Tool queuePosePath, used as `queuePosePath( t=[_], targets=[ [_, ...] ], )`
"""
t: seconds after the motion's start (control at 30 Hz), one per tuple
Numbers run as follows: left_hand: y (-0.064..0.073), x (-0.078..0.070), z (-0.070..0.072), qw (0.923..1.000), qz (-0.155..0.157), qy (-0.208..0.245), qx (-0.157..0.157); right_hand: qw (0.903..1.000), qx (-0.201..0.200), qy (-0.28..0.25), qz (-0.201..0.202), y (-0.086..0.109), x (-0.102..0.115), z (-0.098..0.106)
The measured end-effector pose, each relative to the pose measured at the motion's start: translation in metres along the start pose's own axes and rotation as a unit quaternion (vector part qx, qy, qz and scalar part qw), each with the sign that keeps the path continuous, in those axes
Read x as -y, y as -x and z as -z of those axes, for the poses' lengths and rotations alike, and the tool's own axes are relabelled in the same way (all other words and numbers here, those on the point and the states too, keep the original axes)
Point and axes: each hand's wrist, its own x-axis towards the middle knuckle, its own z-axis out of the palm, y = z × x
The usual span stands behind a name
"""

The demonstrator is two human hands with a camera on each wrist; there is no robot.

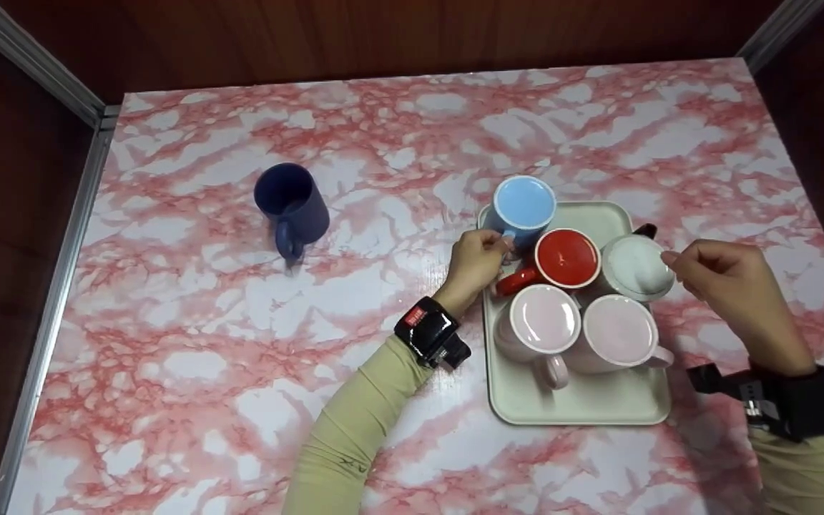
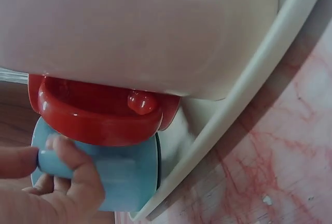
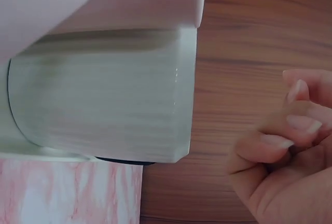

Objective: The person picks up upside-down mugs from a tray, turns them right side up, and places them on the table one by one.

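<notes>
My left hand (image 1: pixel 476 261) pinches the handle of a light blue mug (image 1: pixel 525 202), which stands upright at the tray's back left corner. The left wrist view shows thumb and fingers around that blue handle (image 2: pixel 56 163). Just right of the white mug (image 1: pixel 639 268) my right hand (image 1: pixel 730 282) hovers, fingers loosely curled and holding nothing. A gap separates it from the mug in the right wrist view. Between the light blue and white mugs stands a red mug (image 1: pixel 567 258), its handle toward the left. The white mug's dark handle mostly hides behind it.
Two pink mugs, a left one (image 1: pixel 545 318) and a right one (image 1: pixel 619 329), stand nearer the front of the cream tray (image 1: pixel 576 409). Apart on the left of the red-and-white marbled table (image 1: pixel 190 300) is a navy mug (image 1: pixel 305 218). Dark wood panels (image 1: pixel 398 36) border the table.
</notes>
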Motion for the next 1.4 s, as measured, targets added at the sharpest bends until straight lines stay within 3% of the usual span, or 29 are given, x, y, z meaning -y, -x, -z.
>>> queuePosePath(
  t=[0.23,0.43,0.63,0.83,1.0,1.1,1.2,1.3,1.4],
  targets=[
    [-0.004,-0.002,0.008,0.9989,-0.021,0.008,-0.042,0.9999,-0.005,0.009,0.004,-0.001,0.001,-0.001],
    [-0.004,-0.002,0.011,0.9939,-0.002,0.1,-0.048,0.9999,-0.004,0.004,0.009,0.001,0.002,-0.004],
    [0.003,-0.003,0.016,0.9769,0.028,0.206,-0.049,0.9987,0.01,-0.048,0.016,0.01,0.012,-0.014],
    [0.019,-0.011,0.027,0.9543,0.041,0.294,-0.033,0.9897,0.023,-0.14,0.013,0.024,0.028,-0.029],
    [0.033,-0.02,0.035,0.9251,0.031,0.378,-0.015,0.9862,0.03,-0.162,0.007,0.035,0.041,-0.047],
    [0.043,-0.026,0.037,0.9079,0.034,0.418,0.006,0.9853,0.045,-0.164,-0.016,0.039,0.048,-0.062],
    [0.052,-0.033,0.037,0.8902,0.044,0.453,0.025,0.9783,0.066,-0.193,-0.037,0.04,0.053,-0.079],
    [0.062,-0.039,0.036,0.8715,0.06,0.485,0.042,0.964,0.082,-0.248,-0.05,0.037,0.057,-0.094],
    [0.071,-0.045,0.034,0.8552,0.069,0.51,0.061,0.9384,0.09,-0.328,-0.061,0.034,0.059,-0.105]
  ],
)
